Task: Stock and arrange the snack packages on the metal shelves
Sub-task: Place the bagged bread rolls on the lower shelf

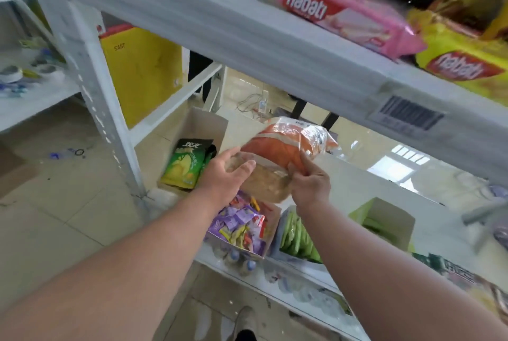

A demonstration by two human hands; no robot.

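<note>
An orange and clear snack bag (277, 156) with brownish contents hangs in the air at the front edge of the white middle shelf (365, 184). My right hand (309, 180) pinches the bag's lower right side. My left hand (225, 173) lies against its left side with the fingers spread and nearly straight. On the white upper shelf (247, 24) lie a pink nabati pack (343, 11) and a yellow nabati pack (461, 66).
A cardboard box (203, 132) on the floor holds green chip bags (184, 163). The lower shelf carries a box of small mixed sweets (242, 226), a bin of green packets (297, 236) and an open green box (384, 217). The shelf upright (96, 99) stands at left, with a yellow bin (140, 71) behind it.
</note>
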